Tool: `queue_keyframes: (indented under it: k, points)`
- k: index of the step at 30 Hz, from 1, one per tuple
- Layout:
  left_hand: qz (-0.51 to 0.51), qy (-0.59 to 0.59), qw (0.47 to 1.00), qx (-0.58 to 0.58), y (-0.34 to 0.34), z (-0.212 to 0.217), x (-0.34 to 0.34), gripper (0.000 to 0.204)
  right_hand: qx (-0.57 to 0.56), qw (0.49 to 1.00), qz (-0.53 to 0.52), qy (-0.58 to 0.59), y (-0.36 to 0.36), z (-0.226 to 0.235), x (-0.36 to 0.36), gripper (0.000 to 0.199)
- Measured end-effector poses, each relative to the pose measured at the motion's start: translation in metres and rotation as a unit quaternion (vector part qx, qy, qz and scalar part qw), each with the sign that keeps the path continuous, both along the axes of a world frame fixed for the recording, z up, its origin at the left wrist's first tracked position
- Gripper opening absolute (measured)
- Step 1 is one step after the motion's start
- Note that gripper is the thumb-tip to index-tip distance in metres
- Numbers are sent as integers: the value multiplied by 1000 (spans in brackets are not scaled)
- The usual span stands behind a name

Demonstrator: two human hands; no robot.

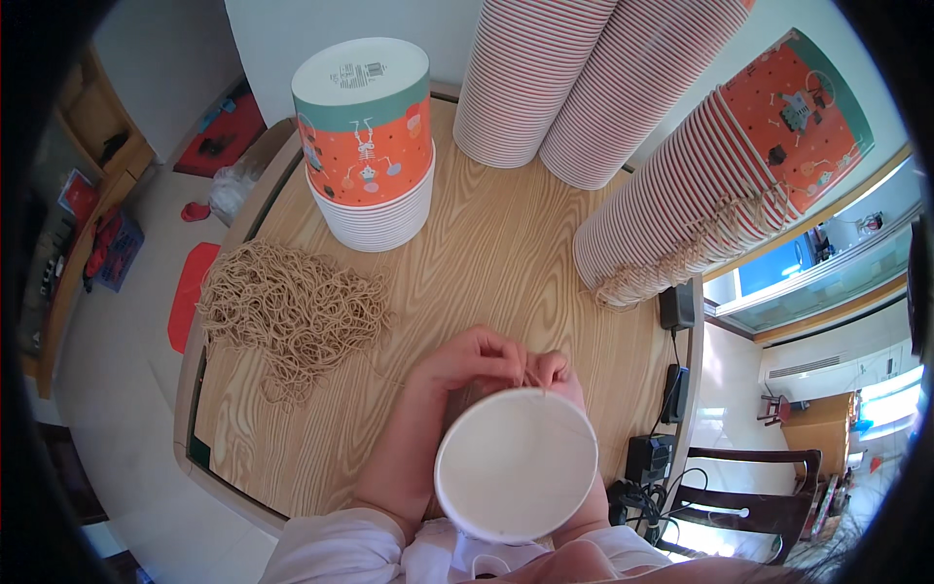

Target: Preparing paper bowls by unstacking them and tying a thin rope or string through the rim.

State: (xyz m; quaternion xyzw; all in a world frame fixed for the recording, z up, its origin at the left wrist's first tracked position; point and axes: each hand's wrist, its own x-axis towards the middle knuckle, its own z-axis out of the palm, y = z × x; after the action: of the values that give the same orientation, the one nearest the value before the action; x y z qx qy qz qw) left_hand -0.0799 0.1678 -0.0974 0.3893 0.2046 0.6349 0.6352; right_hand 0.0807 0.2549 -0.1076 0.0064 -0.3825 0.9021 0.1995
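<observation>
A white paper bucket (516, 467) is tilted close to my body, its open mouth facing up. At its far rim a short piece of tan twine (530, 378) shows between my fingers. My left hand (475, 358) is closed, pinching the twine with thumb and fingertips. Beside it, my right hand (556, 370) is also closed around the twine at the rim; its lower part is hidden behind the bucket. On the table's left lies a loose heap of cut tan twine (292, 316).
An upside-down stack of orange and green printed buckets (370, 156) stands behind the twine. Tall nested stacks (530, 88) rise at the back. Another stack (715, 185) leans at right with twine handles hanging. Black power adapters (650, 457) and cables line the wooden table's (486, 263) right edge.
</observation>
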Motion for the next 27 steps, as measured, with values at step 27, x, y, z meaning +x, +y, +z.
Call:
queue_keyframes:
  k: [27]
  points:
    - [-47,49,991,-112,0,12,2,15,-11,998,-34,-43,6,-2,-6,10]
